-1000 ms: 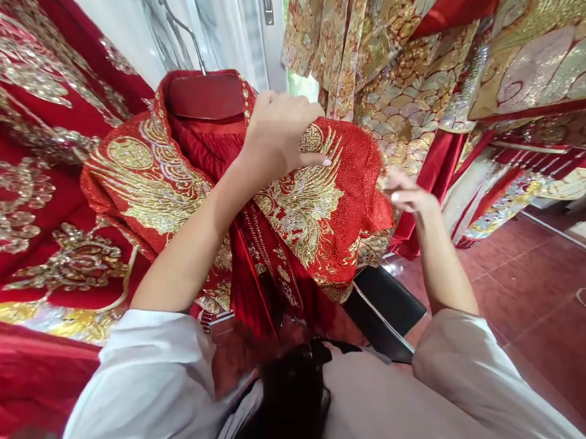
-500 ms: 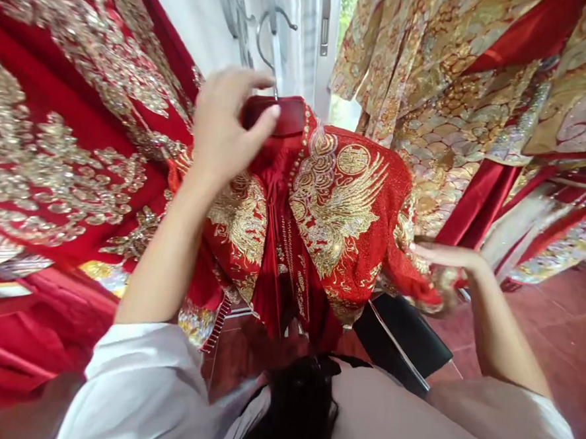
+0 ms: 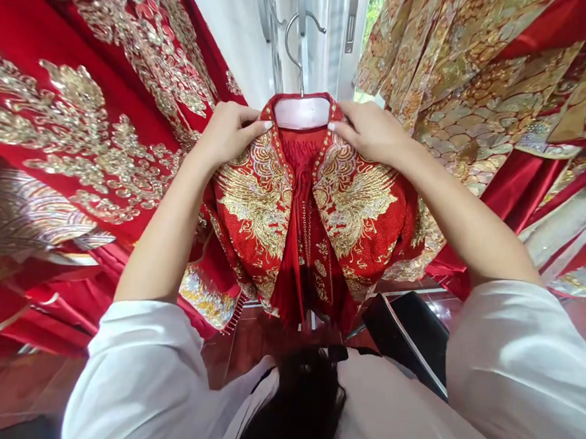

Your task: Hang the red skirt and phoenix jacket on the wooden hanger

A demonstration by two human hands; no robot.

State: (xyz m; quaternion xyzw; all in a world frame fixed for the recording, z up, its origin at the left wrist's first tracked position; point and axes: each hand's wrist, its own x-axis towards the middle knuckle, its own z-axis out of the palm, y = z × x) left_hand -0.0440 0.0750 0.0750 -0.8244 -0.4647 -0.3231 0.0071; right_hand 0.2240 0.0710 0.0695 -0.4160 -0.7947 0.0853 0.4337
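Observation:
A red jacket (image 3: 373, 211) with gold bird embroidery and a beaded collar hangs on a hanger (image 3: 302, 54), whose metal hook rises above the neck opening. My left hand (image 3: 231, 133) pinches the jacket's shoulder beside the collar, thumb in front and fingers behind. On the other side of the collar, my right hand (image 3: 370, 131) grips the other shoulder in the same way. Between the open fronts shows a darker red pleated garment (image 3: 298, 246) with rows of beads. The fingertips behind the cloth are hidden.
Red dresses with gold sequin work (image 3: 99, 135) hang close on the left. Gold patterned garments (image 3: 445, 76) hang on the right, with red satin (image 3: 517, 193) below. A black flat object (image 3: 407, 336) stands low on the reddish tiled floor (image 3: 250, 339). A metal rail is behind the hook.
My right hand has left the jacket's sleeve and moved up to the shoulder by the collar. My left hand has come down from near the hook onto the other shoulder. The collar now sits spread evenly.

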